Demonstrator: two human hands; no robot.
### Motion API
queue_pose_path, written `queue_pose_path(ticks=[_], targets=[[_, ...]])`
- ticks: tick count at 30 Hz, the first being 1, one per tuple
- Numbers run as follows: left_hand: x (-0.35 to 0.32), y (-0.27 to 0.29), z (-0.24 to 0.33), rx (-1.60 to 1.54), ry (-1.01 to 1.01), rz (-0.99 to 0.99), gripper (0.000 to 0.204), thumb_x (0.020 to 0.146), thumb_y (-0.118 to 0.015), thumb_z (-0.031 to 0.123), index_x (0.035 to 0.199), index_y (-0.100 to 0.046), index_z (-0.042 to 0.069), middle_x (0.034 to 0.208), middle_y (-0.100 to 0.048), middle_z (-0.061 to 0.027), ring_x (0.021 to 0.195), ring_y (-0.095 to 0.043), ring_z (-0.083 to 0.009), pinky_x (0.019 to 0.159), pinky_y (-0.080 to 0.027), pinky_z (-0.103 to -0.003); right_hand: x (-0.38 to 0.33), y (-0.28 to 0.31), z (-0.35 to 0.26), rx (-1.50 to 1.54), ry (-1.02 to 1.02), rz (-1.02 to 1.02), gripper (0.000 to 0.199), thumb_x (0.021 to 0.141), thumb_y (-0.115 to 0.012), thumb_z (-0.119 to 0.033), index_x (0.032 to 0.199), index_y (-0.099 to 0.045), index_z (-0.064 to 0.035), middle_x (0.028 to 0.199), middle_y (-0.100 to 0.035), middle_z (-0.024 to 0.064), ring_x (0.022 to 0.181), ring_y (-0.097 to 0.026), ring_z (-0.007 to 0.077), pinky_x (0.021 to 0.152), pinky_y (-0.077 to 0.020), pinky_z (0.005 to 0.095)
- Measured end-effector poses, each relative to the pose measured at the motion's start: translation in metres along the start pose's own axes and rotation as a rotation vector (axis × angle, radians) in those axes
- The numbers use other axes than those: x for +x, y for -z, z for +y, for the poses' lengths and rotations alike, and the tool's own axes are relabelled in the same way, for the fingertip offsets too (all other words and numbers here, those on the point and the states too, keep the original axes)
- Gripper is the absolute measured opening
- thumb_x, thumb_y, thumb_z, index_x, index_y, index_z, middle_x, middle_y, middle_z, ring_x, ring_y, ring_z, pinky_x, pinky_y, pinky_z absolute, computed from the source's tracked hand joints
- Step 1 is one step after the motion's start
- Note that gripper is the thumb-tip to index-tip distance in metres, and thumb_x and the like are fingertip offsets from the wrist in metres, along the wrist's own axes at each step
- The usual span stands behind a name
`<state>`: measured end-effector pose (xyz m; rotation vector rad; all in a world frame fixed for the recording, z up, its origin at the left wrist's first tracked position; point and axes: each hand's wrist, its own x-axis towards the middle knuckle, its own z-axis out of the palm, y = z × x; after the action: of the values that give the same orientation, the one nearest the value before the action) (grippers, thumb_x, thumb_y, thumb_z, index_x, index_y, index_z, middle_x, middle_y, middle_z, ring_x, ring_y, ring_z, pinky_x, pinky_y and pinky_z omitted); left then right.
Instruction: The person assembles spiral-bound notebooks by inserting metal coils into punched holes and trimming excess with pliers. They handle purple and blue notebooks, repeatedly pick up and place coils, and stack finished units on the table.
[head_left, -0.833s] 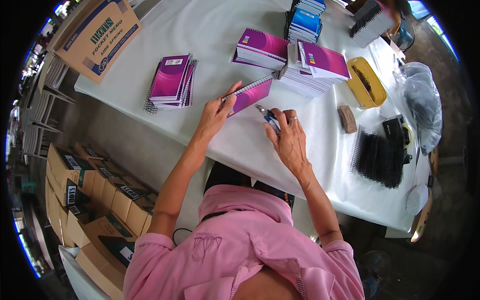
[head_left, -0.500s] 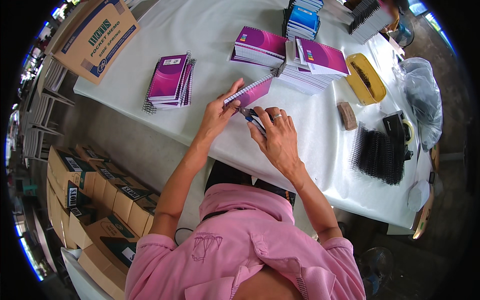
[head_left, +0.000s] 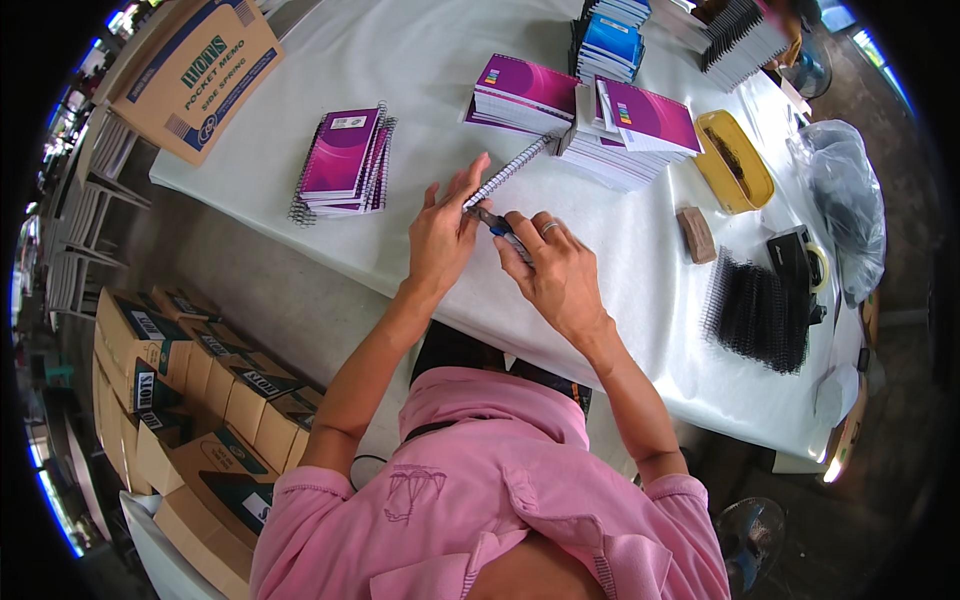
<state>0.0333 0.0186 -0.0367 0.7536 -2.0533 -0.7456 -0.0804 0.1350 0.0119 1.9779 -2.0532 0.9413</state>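
While gripping blue-handled metal pliers (head_left: 509, 230) in right hand (head_left: 555, 272), rests open left hand (head_left: 438, 242) against slim wire-coiled notebook (head_left: 508, 173), with purple-covered stacks (head_left: 640, 112) seemingly uncoiled.

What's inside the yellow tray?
A dark clump, too fine to identify, lies along the middle of the yellow tray. Bare yellow shows beside it; anything under the clump is covered.

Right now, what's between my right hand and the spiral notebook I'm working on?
In the head view, pliers: your right hand holds them, tip close to the near end of the spiral notebook.
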Motion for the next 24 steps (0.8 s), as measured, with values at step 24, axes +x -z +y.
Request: queue_pose_path(ticks=[24], targets=[[0.044, 0.075, -0.029, -0.557, 0.212, -0.163, 0.059, 0.093, -0.062, 0.024, 0.142, -0.040, 0.000, 0.153, -0.032, -0.0142, 0.144, -0.025, -0.0272, 0.114, -0.024, -0.041, 0.132, -0.073, 0.089, -0.564, 0.195, 0.142, 0.024, 0.068, -0.062, 0.001, 0.092, -0.064, 0.0015, 0.100, -0.059, 0.0151, 0.097, -0.056, 0.0280, 0.078, -0.0444, 0.0371]])
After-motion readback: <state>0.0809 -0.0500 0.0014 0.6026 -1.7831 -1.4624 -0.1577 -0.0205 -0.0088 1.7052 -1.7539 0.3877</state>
